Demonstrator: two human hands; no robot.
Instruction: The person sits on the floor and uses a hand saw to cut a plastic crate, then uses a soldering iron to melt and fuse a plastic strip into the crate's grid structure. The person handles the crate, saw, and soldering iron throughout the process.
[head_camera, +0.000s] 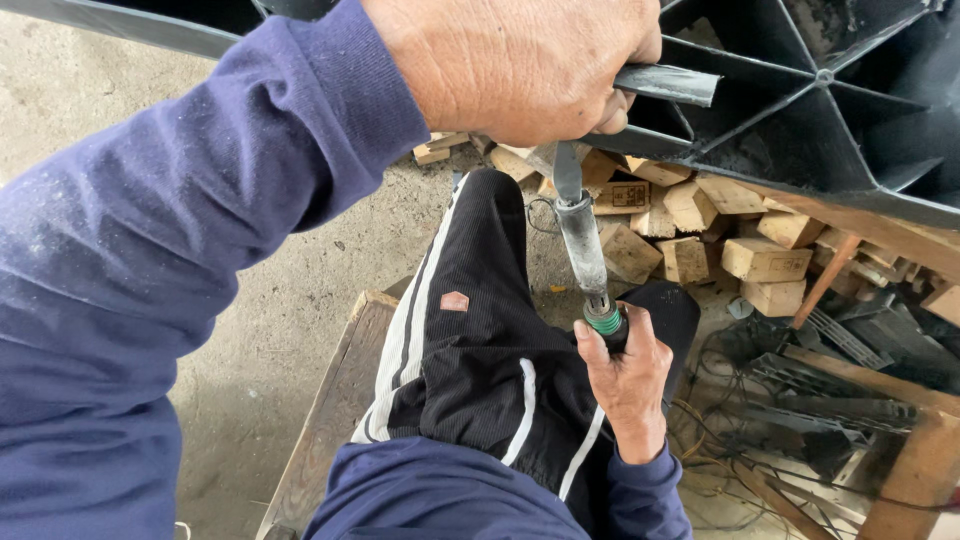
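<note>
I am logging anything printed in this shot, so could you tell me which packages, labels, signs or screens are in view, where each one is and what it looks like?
Stamped wooden block: in the pile of pale wood offcuts, just right of the tool's metal shaft; squarish face with dark printed marks.
Trouser patch: on the black trouser leg; small, hexagon-like, pinkish brown.
No packages, signs or screens show.

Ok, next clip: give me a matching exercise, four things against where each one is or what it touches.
Things:
1. left hand
2. right hand
3. wooden blocks
4. tool tip

Places:
A. piled on the floor under the black plastic frame
B. around the tool's dark handle, beside the knee
C. pressing a black strip onto the black plastic frame
D. up at the frame's edge, just below the left hand

Pairs: 1-C, 2-B, 3-A, 4-D
</note>
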